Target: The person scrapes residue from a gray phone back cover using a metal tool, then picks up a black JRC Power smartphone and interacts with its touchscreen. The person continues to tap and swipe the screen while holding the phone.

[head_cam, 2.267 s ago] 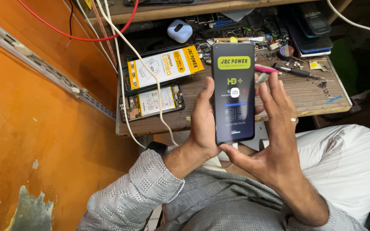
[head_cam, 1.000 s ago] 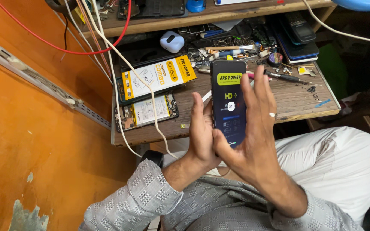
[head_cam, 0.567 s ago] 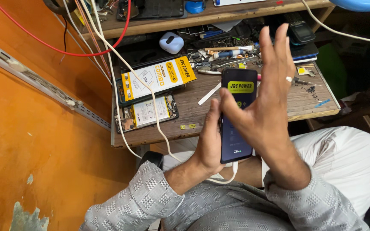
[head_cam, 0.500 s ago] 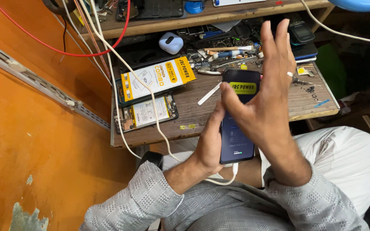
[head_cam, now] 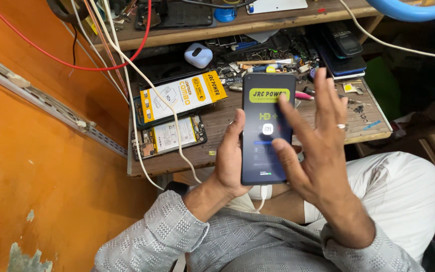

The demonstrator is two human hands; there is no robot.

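Two hands on one dark glass-fronted smartphone (head_cam: 267, 130): your left hand (head_cam: 230, 161) grips its edge above your lap, white cable plugged in; your right hand (head_cam: 318, 146), fingers spread, holds nothing. Screen lit; protective film unpeeled

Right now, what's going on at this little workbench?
A seated person holds a dark smartphone upright in the left hand, its screen lit and a white cable plugged into its bottom. The right hand is spread open over the screen, thumb touching it. Beyond, the cluttered wooden bench carries an opened phone, a yellow package and small tools.
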